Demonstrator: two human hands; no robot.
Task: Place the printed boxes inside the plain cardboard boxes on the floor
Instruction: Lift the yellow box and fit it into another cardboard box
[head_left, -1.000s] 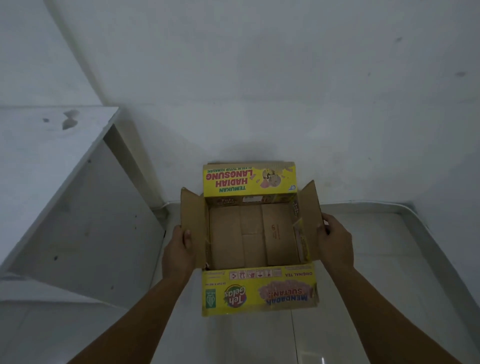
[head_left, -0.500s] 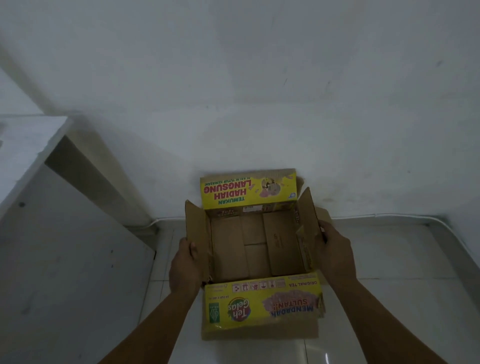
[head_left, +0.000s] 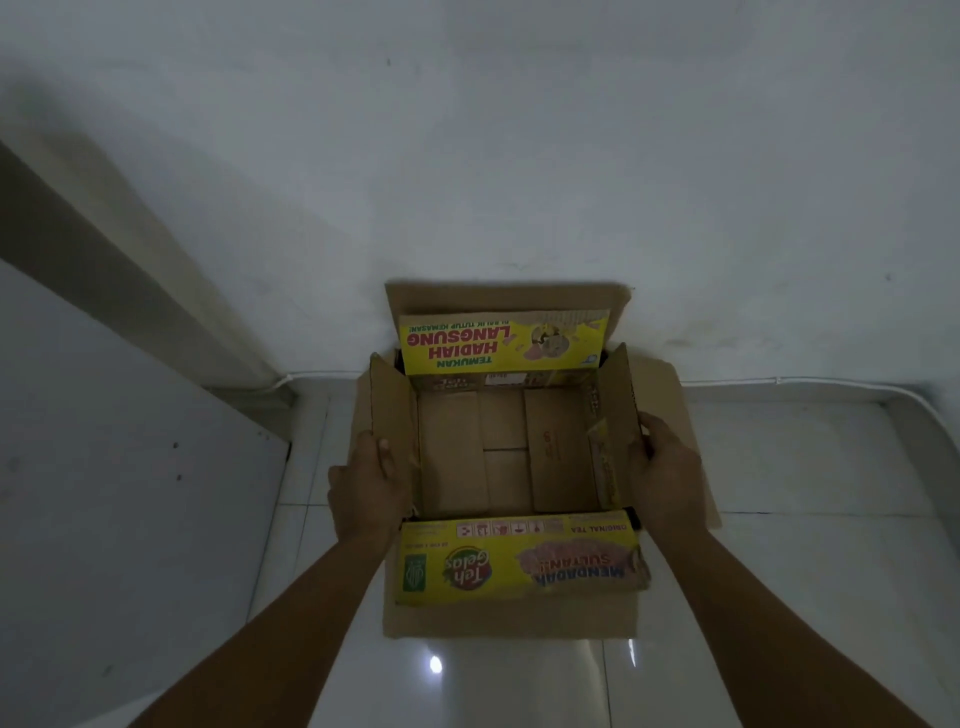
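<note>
I see matt brown cardboard inside the printed box (head_left: 506, 452), glossy floor tiles (head_left: 779, 597) lower right, matt painted wall (head_left: 519, 156).

The printed box (head_left: 511, 457) carries upside-down text. Its flap nearest the wrists reads "Teh Gelas", "MENDADAK SULTAN!" and, faintly, perhaps "ORIGINAL TEA". The flap beyond the fingers reads "TEMUKAN HADIAH LANGSUNG"; smaller lettering there is illegible.
</note>
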